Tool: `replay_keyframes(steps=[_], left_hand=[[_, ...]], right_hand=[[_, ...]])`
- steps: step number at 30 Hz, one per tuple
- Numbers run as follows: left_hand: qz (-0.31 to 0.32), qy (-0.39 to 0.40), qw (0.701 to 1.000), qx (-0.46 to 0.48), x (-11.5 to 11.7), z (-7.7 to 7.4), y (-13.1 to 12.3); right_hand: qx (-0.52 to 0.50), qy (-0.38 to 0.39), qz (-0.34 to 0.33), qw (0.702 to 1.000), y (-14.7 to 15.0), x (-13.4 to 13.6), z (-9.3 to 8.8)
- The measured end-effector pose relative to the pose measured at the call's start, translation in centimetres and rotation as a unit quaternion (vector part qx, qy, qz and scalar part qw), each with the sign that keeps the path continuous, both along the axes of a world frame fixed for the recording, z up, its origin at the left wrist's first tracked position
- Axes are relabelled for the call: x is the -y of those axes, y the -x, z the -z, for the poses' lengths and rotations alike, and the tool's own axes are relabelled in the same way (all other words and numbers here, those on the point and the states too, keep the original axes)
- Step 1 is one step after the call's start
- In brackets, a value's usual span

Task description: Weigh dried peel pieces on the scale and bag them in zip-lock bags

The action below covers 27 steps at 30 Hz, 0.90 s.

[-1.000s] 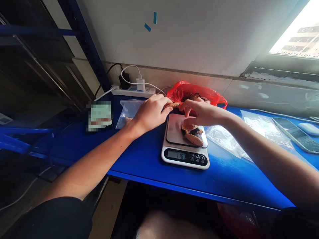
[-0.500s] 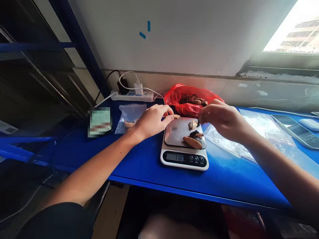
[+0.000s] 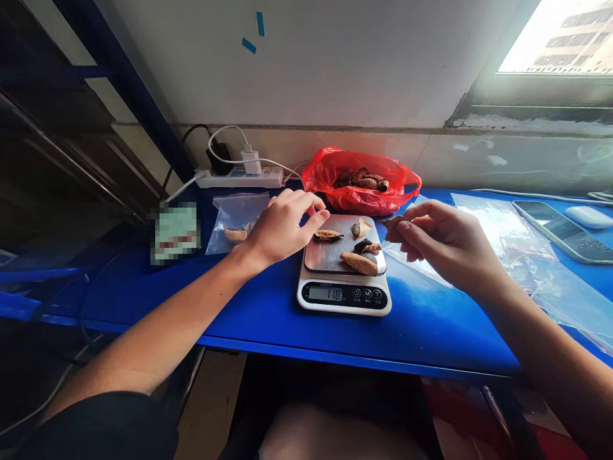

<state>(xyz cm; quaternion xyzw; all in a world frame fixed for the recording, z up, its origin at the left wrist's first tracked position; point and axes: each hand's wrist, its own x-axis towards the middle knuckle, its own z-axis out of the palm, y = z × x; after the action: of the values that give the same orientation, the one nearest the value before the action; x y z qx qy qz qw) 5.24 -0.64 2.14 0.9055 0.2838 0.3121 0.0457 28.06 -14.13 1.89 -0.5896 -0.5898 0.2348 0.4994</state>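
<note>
My right hand [image 3: 438, 239] pinches a rough brown dried husk piece [image 3: 393, 227] between thumb and fingers, just right of the digital kitchen scale [image 3: 345, 300]. On the scale's metal plate lie several similar pieces: a long curved one [image 3: 328, 235] at the left, a pale pointed one at the back, and brown and black ones at front right. The display reads 11.8. Over the plate's left edge, my left hand [image 3: 287, 223] is loosely curled, with nothing visible in it. Its thumb and index tips are close, just above the long piece.
Behind the scale sits an open red plastic bag [image 3: 364, 191] of dried pieces. A clear zip bag [image 3: 220, 220] with pieces lies left, beside a blurred item [image 3: 175, 233]. Clear bags [image 3: 502, 236] and a phone [image 3: 565, 230] lie right. A power strip [image 3: 239, 179] stands against the wall.
My left hand has come off the long curved piece, which now lies on the plate. The right hand has turned, showing the piece it holds beside the scale. The camera view has shifted.
</note>
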Motion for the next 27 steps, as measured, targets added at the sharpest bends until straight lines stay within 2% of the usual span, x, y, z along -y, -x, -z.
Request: replay_keyframes(steps=[3,6,10,15,21,27], left_hand=[[0.002,-0.012,1.0,0.016,-0.1,-0.3,0.2],[0.011,-0.022,1.0,0.014,0.1,-0.4,0.2],[0.021,-0.03,0.999,0.007,0.3,-0.4,0.2],[0.025,-0.034,0.999,0.012,0.4,-0.6,0.3],[0.032,-0.032,0.999,0.003,0.5,-0.7,0.4],[0.039,-0.029,0.999,-0.007,0.5,-0.6,0.4]], right_hand=[[0.001,-0.029,0.018,0.999,0.2,-0.1,0.2],[0.048,-0.041,0.03,0.998,0.5,-0.1,0.2],[0.12,-0.046,0.055,0.99,0.6,0.0,0.2],[0.16,-0.04,0.095,0.982,0.5,0.0,0.2],[0.146,-0.04,0.115,0.982,0.2,-0.3,0.6],[0.115,-0.043,0.091,0.988,0.1,-0.6,1.1]])
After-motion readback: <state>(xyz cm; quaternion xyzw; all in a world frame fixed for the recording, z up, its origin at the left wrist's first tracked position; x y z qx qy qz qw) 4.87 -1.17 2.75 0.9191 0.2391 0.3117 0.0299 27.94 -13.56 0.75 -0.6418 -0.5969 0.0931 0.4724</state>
